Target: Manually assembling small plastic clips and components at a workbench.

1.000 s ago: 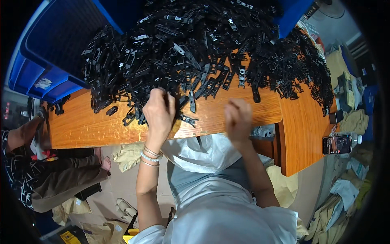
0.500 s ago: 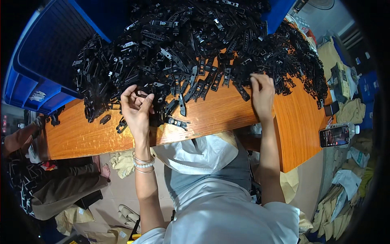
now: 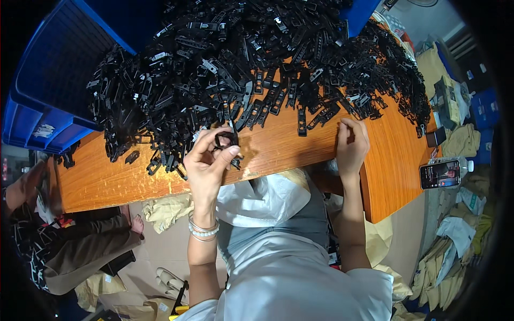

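Left hand [image 3: 203, 160], bangles at wrist: above the desk [image 3: 289, 150], close to the near edge, left of that edge's middle. Grip narrowed to a pinch, thumb and fingers on a dark, curved-looking part [image 3: 234, 138]; outline partly hidden by the fingers. Right hand [image 3: 352, 145]: by the near edge, farther right, beside the side section [image 3: 396, 160] of the desk. Fingers half curled; cannot tell whether that grip has hold of anything. Heap of black plastic parts [image 3: 203, 85] over the desk's far side, loose pieces straggling toward the near edge. Blue crate [image 3: 53, 107] at the far left corner. White sack [image 3: 262, 203] below the near edge.
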A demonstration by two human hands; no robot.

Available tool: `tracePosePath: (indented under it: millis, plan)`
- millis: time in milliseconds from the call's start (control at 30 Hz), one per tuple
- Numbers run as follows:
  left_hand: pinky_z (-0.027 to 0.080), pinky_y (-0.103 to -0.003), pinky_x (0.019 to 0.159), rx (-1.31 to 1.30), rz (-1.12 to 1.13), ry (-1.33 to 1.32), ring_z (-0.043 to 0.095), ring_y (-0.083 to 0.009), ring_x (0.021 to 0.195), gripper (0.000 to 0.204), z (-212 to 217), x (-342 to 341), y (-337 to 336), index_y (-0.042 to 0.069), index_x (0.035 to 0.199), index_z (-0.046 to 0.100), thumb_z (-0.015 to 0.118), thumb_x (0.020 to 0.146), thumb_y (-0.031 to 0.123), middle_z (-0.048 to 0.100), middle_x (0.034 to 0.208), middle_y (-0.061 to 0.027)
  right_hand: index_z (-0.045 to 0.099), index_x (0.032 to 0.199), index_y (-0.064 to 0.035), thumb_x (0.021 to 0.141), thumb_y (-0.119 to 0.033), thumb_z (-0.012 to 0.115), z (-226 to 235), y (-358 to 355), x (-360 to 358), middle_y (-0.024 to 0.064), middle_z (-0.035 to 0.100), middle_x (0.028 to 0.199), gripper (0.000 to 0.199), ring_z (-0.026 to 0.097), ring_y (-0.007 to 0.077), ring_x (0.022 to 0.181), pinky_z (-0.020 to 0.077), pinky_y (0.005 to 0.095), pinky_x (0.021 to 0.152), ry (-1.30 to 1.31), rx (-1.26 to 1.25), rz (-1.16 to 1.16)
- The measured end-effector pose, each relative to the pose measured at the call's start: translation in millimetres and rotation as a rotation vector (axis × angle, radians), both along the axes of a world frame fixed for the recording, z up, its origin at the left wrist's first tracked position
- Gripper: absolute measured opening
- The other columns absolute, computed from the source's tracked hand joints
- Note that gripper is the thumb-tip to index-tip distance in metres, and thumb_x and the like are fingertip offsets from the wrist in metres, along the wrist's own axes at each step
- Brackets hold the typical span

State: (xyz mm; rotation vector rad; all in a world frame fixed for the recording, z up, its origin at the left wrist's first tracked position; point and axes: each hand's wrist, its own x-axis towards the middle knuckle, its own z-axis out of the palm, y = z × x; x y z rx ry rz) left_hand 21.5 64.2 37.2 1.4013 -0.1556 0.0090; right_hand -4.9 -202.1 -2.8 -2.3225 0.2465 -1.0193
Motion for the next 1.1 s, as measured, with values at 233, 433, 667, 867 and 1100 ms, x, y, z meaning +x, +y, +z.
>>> tracePosePath:
  millis: [233, 433, 667, 867, 1100]
  plan:
    - [0.034, -0.014, 0.053, 0.038, -0.071, 0.028, 0.045, -0.001, 0.065, 0.03, -8, -9, -22, -0.001, 0.098, 0.061, 0.068, 0.069, -0.006, 0.053, 0.094, -0.0025, 0.06, 0.092, -0.0029, 0.078, 0.004, 0.052, 4, 20, 9, 0.0113, 0.054, 0.08, 0.018, 0.054, 0.0267, 0.07, 0.0442, 0.0304, 0.062, 0.267, -0.105, 0.293]
    - [0.034, -0.014, 0.047, 0.081, -0.097, 0.133, 0.044, -0.0001, 0.054, 0.027, -19, -19, -31, -0.003, 0.099, 0.059, 0.066, 0.073, -0.005, 0.058, 0.084, -0.002, 0.057, 0.09, -0.0019, 0.078, 0.003, 0.051, 3, 22, -11, 0.0116, 0.054, 0.087, 0.014, 0.052, 0.0286, 0.08, 0.0412, 0.0367, 0.071, 0.239, -0.216, 0.333]
    - [0.049, -0.019, 0.06, -0.115, -0.199, 0.203, 0.062, -0.0107, 0.073, 0.034, -28, -25, -49, -0.005, 0.109, 0.051, 0.061, 0.077, -0.006, 0.063, 0.087, -0.0099, 0.056, 0.083, 0.0004, 0.074, 0.0, 0.059, -5, 27, -9, 0.0114, 0.054, 0.086, 0.009, 0.051, 0.0267, 0.081, 0.0398, 0.0337, 0.069, 0.195, -0.146, 0.188]
    - [0.05, -0.02, 0.068, -0.094, -0.243, 0.19, 0.061, -0.0116, 0.08, 0.034, -35, -25, -52, -0.005, 0.108, 0.052, 0.061, 0.075, -0.007, 0.062, 0.094, -0.0113, 0.06, 0.084, -0.0005, 0.069, 0.002, 0.063, 25, 53, -33, 0.0092, 0.056, 0.092, 0.015, 0.052, 0.0241, 0.086, 0.0429, 0.0328, 0.072, 0.079, 0.042, 0.407]
    - [0.049, -0.026, 0.082, 0.103, -0.275, 0.086, 0.06, -0.0172, 0.092, 0.034, -18, -28, -53, -0.006, 0.107, 0.052, 0.059, 0.074, -0.011, 0.06, 0.103, -0.014, 0.06, 0.082, -0.0021, 0.066, -0.003, 0.064, 36, 57, -36, 0.0084, 0.055, 0.095, 0.017, 0.051, 0.0275, 0.087, 0.0406, 0.0372, 0.075, 0.129, -0.213, 0.488]
